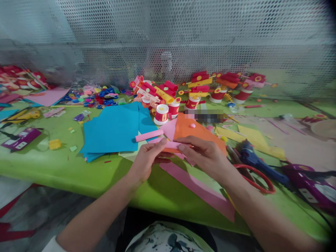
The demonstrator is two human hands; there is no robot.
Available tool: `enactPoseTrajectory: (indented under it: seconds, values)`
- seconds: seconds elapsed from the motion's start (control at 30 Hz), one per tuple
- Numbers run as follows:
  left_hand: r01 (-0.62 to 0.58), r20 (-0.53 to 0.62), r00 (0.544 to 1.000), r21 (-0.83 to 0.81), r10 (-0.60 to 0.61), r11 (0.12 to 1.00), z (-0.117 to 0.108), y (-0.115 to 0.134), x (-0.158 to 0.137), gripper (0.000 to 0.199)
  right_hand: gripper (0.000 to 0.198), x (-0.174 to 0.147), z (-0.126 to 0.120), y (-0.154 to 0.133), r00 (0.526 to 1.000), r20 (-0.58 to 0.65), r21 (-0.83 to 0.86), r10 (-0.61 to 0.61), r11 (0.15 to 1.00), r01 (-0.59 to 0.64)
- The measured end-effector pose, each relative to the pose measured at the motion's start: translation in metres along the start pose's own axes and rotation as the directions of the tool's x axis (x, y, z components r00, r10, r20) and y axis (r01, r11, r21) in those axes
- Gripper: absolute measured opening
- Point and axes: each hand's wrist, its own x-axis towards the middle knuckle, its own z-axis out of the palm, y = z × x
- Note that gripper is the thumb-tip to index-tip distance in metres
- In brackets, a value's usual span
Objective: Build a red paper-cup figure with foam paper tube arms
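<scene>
Between my left hand point(147, 157) and my right hand point(202, 152) is a small pink paper roll point(172, 145), its ends pinched by the fingers of both hands. Just beyond my left thumb lies a second pink paper tube point(149, 135). A long pink paper strip point(199, 190) slants from under my hands to the table's front edge. Orange paper point(194, 127) with a pink sheet point(168, 128) beside it lies under and behind my right hand. A stack of blue sheets point(112, 127) is left of my hands. Ahead stands a red-and-white paper cup point(161, 114).
Several finished-looking red and yellow paper figures point(199, 89) line the back by the perforated metal panel point(168, 35). At right lie a blue glue gun point(259, 162), red-handled scissors point(262, 189) and a purple power strip point(307, 178). Another purple power strip point(21, 138) and a yellow glue gun point(25, 114) sit left.
</scene>
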Motion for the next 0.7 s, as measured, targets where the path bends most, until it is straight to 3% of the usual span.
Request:
enactPoseTrajectory:
  seconds: [0.5,0.7]
  values:
    - [-0.030,-0.001,1.000,-0.004,0.030,1.000,0.0008,-0.0018,-0.0002,0.038,0.036,0.0010,0.0018,-0.0029,0.999,0.004,0.011,-0.047,0.999,0.047]
    - [-0.033,0.019,0.999,-0.010,0.033,0.999,-0.0010,-0.0023,0.0010,0.050,0.039,0.0013,0.0021,-0.0006,1.000,0.014,0.023,-0.021,1.000,0.021]
